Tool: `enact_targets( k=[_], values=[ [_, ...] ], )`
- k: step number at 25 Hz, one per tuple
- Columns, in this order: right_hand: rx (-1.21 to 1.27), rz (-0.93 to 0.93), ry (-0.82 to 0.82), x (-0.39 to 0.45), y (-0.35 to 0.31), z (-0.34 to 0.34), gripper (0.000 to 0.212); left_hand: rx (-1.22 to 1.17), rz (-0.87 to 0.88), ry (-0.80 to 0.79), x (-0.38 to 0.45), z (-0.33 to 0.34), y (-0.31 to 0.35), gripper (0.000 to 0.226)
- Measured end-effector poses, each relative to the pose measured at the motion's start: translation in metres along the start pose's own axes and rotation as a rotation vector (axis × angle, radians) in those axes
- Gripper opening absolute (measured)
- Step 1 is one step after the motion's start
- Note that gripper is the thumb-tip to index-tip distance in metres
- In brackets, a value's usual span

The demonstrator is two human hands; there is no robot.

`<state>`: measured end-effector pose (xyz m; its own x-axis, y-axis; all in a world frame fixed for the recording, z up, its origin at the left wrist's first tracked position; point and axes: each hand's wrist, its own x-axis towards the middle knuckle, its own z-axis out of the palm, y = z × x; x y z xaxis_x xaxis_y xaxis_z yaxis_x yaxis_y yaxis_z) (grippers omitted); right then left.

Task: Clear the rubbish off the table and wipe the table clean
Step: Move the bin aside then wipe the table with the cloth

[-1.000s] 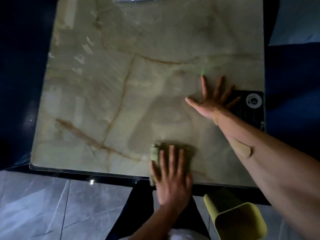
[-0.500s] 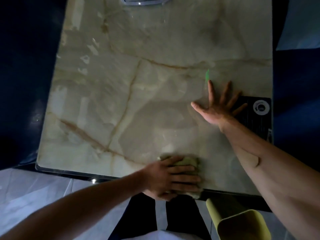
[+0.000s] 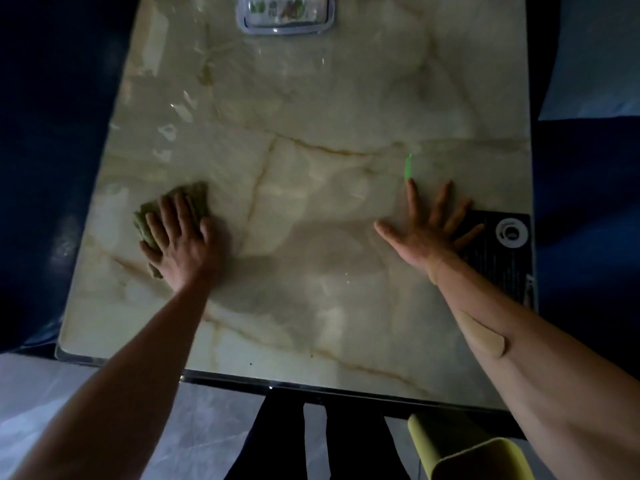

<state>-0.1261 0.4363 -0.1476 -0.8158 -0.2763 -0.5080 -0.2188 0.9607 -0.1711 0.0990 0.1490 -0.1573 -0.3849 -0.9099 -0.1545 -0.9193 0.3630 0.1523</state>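
marble-look stone with tan veins makes up the table (image 3: 311, 209), and it fills most of your view. its glossy top shows pale streaks and patches toward 10 o'clock, which may be reflections or smears; i cannot tell which. your biggest risk is that shine: you could judge a patch clean when it is only glare, and leave residue.

your right hand (image 3: 427, 226) lies flat at 3 o'clock, fingers spread wide, holding nothing, its outer fingers over the edge of a dark ribbed mat (image 3: 498, 261). lean hard there and the mat could slide toward the table's edge.

your left hand (image 3: 180, 237) at 9 o'clock presses flat on the green cloth (image 3: 194, 199), palm down, not clenched. the cloth looks bunched and ragged, so it may roll under your palm.

a yellow-green bin (image 3: 464, 455) sits below the near edge at 5 o'clock. a clear tray (image 3: 285, 27) at 12 o'clock could be knocked by a long stroke.

a small green scrap (image 3: 408, 168) lies just beyond your right fingertips; easily missed.
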Motion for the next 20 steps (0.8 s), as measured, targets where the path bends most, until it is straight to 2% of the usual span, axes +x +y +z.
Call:
enact_targets(
  k=[2,4,7,9,11,13,16,18,20],
  values=[
    [0.004,0.003,0.003,0.0,0.0,0.001,0.092,-0.078,-0.137,0.028,-0.012,0.006,0.04,0.069],
    [-0.007,0.004,0.014,0.001,-0.001,0.003,0.092,-0.065,-0.021,0.014,-0.041,0.013,0.075,0.071],
    [0.06,0.009,0.025,0.003,-0.001,0.003,0.078,-0.018,0.393,-0.071,-0.111,0.026,0.119,0.073],
    [0.151,0.006,0.035,0.004,0.001,0.002,0.069,0.034,0.752,-0.156,-0.168,0.036,0.127,0.072],
    [0.188,-0.006,0.017,0.004,0.005,0.0,0.068,0.102,1.142,-0.214,-0.217,0.044,0.108,0.069],
    [0.173,-0.022,0.02,0.002,0.006,-0.001,0.066,0.151,1.364,-0.194,-0.23,0.045,0.071,0.065],
    [0.166,-0.059,0.108,-0.008,0.008,-0.002,0.06,0.234,1.485,-0.146,-0.193,0.028,0.013,0.064],
    [0.105,-0.137,0.203,-0.028,0.014,0.002,0.06,0.286,1.458,-0.108,-0.157,0.014,-0.026,0.062],
    [-0.005,-0.218,0.232,-0.065,0.017,0.016,0.063,0.304,1.357,-0.108,-0.134,0.001,-0.063,0.06]
  ],
)
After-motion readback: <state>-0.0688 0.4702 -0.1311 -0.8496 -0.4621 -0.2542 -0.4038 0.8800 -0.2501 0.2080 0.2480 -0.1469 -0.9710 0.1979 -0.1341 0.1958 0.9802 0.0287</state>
